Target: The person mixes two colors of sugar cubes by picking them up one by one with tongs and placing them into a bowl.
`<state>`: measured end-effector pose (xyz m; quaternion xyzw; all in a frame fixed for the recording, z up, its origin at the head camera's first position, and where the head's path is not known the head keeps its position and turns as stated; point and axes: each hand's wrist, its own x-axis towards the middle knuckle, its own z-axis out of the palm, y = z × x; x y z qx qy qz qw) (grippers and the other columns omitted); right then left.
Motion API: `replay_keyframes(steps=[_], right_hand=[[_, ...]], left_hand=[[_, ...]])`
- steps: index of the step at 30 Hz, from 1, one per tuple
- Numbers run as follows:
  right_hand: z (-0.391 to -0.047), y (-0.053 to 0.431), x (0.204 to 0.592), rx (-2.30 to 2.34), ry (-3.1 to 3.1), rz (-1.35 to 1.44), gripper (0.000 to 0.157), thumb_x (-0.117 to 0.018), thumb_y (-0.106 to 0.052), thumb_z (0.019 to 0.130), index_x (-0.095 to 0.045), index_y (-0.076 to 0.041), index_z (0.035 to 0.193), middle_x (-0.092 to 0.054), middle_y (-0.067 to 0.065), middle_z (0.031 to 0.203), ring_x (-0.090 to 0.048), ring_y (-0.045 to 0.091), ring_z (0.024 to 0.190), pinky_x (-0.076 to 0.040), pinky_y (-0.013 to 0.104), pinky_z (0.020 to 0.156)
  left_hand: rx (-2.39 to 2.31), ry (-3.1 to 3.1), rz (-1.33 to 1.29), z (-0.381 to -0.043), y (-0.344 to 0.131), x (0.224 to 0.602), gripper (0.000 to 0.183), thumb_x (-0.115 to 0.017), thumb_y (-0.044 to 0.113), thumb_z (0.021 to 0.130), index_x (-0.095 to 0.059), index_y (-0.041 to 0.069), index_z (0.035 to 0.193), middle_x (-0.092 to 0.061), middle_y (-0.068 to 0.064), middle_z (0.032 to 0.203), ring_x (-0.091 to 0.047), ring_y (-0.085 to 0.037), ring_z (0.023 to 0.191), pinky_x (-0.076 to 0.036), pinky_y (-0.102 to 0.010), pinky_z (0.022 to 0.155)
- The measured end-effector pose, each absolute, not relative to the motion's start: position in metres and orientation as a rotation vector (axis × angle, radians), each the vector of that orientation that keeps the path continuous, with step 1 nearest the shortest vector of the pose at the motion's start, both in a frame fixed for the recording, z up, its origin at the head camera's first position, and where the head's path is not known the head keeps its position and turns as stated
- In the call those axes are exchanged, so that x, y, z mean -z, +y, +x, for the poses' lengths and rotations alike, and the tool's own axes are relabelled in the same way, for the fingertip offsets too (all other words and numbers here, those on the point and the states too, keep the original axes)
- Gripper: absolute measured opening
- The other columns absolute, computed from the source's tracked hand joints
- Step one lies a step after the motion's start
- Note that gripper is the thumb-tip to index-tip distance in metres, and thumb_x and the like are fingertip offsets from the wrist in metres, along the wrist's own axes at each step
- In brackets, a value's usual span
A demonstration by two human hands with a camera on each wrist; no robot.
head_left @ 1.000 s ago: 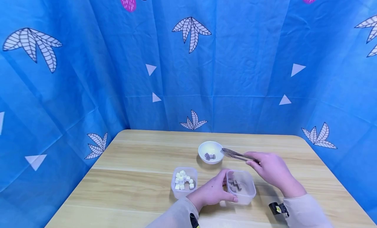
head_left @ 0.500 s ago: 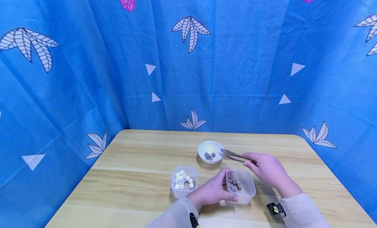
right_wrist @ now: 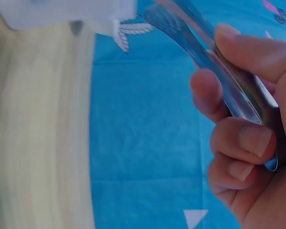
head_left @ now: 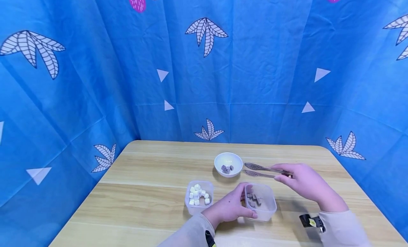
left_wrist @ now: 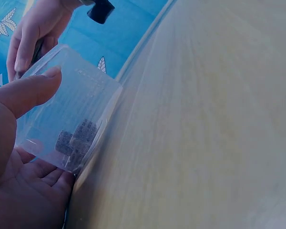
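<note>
My left hand [head_left: 230, 205] grips a clear plastic container [head_left: 266, 215] on the table, thumb on its near side and fingers on the far side. Several brownish-grey cubes [left_wrist: 81, 138] lie in its bottom corner. Metal tongs [head_left: 259, 174] are held in my right hand [head_left: 301, 183], thumb on one arm and curled fingers round the other. Their tips stand apart with nothing between them, just right of a white bowl [head_left: 228, 159]. Inside that bowl rest several similar brownish-grey cubes [head_left: 226, 169].
Left of my left hand stands a second clear plastic container [head_left: 208, 186] with several white cubes [head_left: 196, 196]. All of it is on a wood-grain table [head_left: 153, 169]. A blue patterned curtain [head_left: 255, 80] hangs behind and along both sides.
The tongs' tips have drawn back to the right from the bowl's rim and spread apart, my right hand moving with them. My left hand and the container have stayed put.
</note>
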<state>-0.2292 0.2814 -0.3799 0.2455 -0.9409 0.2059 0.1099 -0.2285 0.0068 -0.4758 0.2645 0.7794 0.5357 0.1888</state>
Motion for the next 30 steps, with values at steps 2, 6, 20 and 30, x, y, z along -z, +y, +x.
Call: replay_keyframes(steps=[2, 6, 20, 30], right_hand=[[-0.227, 0.286, 0.375, -0.618, -2.761, 0.751, 0.03, -0.07, -0.033, 0.097, -0.073, -0.021, 0.123, -0.073, -0.009, 0.107, -0.063, 0.001, 0.087, -0.056, 0.037, 0.076], [-0.222, 0.292, 0.367, -0.652, -2.784, 0.827, 0.027, -0.07, -0.032, 0.096, -0.074, -0.02, 0.12, -0.072, -0.01, 0.105, -0.06, 0.0, 0.081, -0.054, 0.033, 0.073], [-0.213, 0.299, 0.358, -0.724, -2.931, 1.053, 0.024, -0.073, -0.031, 0.093, -0.075, -0.022, 0.115, -0.072, -0.011, 0.105, -0.063, 0.004, 0.087, -0.054, 0.03, 0.07], [-0.211, 0.266, 0.367, -0.581, -3.049, 1.06, 0.025, -0.08, -0.023, 0.083, -0.077, -0.023, 0.108, -0.068, -0.016, 0.091, -0.051, -0.001, 0.067, -0.046, 0.027, 0.06]], left_hand=[[-1.504, 2.192, 0.742, -0.229, 0.007, 0.476, 0.09, -0.089, 0.028, 0.075, -0.038, 0.024, 0.149, -0.049, 0.003, 0.148, -0.048, -0.014, 0.133, -0.035, -0.031, 0.113], [-1.503, 2.193, 0.742, -0.229, 0.008, 0.475, 0.089, -0.089, 0.026, 0.075, -0.039, 0.022, 0.148, -0.049, 0.002, 0.148, -0.048, -0.015, 0.134, -0.035, -0.031, 0.114], [-1.531, 2.172, 0.766, -0.228, 0.007, 0.475, 0.086, -0.089, 0.023, 0.076, -0.04, 0.025, 0.146, -0.054, 0.008, 0.14, -0.049, -0.01, 0.131, -0.035, -0.031, 0.113], [-1.523, 2.176, 0.753, -0.228, 0.007, 0.475, 0.088, -0.089, 0.023, 0.076, -0.039, 0.023, 0.148, -0.049, -0.001, 0.149, -0.048, -0.014, 0.132, -0.036, -0.032, 0.113]])
